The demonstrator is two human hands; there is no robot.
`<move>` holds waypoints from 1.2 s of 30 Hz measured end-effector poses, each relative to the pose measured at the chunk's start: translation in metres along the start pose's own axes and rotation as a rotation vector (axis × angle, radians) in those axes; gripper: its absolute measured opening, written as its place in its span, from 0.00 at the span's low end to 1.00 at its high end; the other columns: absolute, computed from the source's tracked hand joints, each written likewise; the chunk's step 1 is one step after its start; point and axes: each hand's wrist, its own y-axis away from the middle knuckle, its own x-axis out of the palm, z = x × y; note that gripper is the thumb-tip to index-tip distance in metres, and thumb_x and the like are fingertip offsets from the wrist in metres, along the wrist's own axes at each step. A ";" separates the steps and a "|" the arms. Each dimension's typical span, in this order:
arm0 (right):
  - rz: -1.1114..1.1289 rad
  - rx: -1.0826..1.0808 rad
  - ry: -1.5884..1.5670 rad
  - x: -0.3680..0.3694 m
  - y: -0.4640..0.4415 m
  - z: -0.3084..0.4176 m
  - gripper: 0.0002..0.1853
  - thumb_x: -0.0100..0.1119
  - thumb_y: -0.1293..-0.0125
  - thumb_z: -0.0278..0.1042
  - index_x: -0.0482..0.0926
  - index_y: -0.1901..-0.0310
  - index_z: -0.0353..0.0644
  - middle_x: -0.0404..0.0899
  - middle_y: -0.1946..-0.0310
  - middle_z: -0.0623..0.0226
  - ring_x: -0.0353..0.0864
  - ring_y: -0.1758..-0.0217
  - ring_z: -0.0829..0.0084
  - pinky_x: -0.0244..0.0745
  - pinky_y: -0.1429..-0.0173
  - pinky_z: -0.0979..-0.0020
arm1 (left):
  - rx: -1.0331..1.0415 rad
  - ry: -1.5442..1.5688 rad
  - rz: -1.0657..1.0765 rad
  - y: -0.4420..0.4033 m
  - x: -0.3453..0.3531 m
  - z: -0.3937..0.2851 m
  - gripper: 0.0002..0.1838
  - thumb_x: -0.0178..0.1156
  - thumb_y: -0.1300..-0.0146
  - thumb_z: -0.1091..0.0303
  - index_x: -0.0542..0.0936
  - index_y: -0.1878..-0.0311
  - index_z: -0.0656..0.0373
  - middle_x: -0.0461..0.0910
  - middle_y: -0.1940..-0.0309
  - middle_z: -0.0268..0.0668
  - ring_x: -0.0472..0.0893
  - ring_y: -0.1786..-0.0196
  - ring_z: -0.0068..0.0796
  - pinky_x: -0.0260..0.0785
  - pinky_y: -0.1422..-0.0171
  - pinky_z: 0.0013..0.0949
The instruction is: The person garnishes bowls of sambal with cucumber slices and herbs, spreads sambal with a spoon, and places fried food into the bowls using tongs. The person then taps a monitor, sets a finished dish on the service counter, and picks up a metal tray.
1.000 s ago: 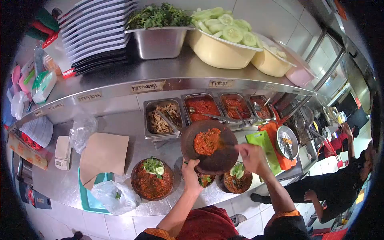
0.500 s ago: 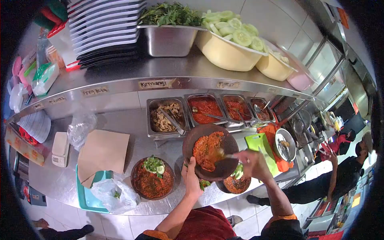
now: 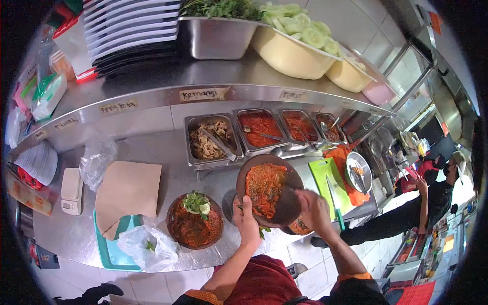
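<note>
My left hand (image 3: 247,221) grips a dark stone mortar bowl (image 3: 290,204) by its near left rim, tilting it above the counter. Thick red-orange chili paste (image 3: 264,188) covers the bowl's left and middle part. My right hand (image 3: 315,212) is closed at the bowl's right side on a spoon, which is smeared by motion over the bowl. To the left stands a second dark bowl (image 3: 169,223) with red paste, green leaves and cucumber slices. A third bowl with paste (image 3: 300,226) is mostly hidden beneath the held one.
Steel trays (image 3: 189,133) of shredded meat and red sauces line the back. Right are a green cutting board (image 3: 320,175), a knife (image 3: 334,195) and a metal pan (image 3: 365,161). Left are brown paper (image 3: 129,190), a teal tray (image 3: 104,251) and a scale (image 3: 71,190). Co-workers stand right.
The spoon has moved up and my right hand has come closer to the bowl's rim. The paste now lies flatter and further left. The view has shifted slightly.
</note>
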 end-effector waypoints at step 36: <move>0.330 -0.293 -0.373 -0.024 0.048 -0.079 0.19 0.56 0.38 0.30 0.78 0.44 0.52 0.81 0.67 0.53 0.80 0.70 0.49 0.78 0.61 0.57 | -0.039 0.007 0.008 0.047 0.019 0.031 0.31 0.53 0.33 0.44 0.72 0.44 0.66 0.76 0.47 0.41 0.77 0.45 0.33 0.70 0.41 0.39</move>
